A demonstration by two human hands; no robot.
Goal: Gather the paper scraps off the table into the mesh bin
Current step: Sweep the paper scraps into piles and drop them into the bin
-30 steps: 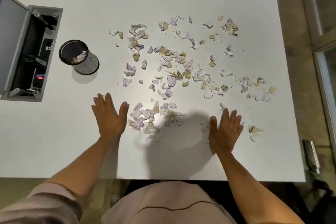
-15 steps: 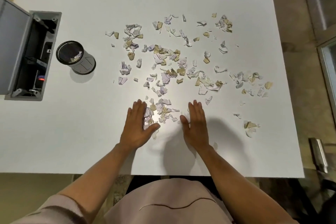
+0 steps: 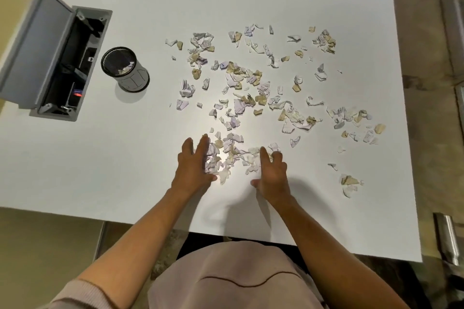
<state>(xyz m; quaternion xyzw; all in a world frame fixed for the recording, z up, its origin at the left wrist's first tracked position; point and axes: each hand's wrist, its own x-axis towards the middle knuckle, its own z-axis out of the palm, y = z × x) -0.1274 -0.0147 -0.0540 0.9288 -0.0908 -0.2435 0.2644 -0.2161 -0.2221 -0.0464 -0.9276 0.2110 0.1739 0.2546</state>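
Torn paper scraps (image 3: 251, 88), white, lilac and tan, lie scattered over the middle and right of the white table (image 3: 125, 163). A small heap of scraps (image 3: 231, 155) sits near the front between my hands. My left hand (image 3: 194, 168) lies flat against the heap's left side, fingers spread. My right hand (image 3: 272, 173) presses on the heap's right side, fingers curling over a few pieces. The black mesh bin (image 3: 124, 69) stands upright at the left, with a few scraps inside.
A grey floor-box with its lid open (image 3: 50, 57) is set into the table just left of the bin. Stray scraps (image 3: 349, 183) lie near the front right. A metal chair part (image 3: 448, 241) shows past the table's right corner.
Both hands have swept inward from wide apart, pushing the near scraps together into a heap between them. My right fingers have begun to curl.
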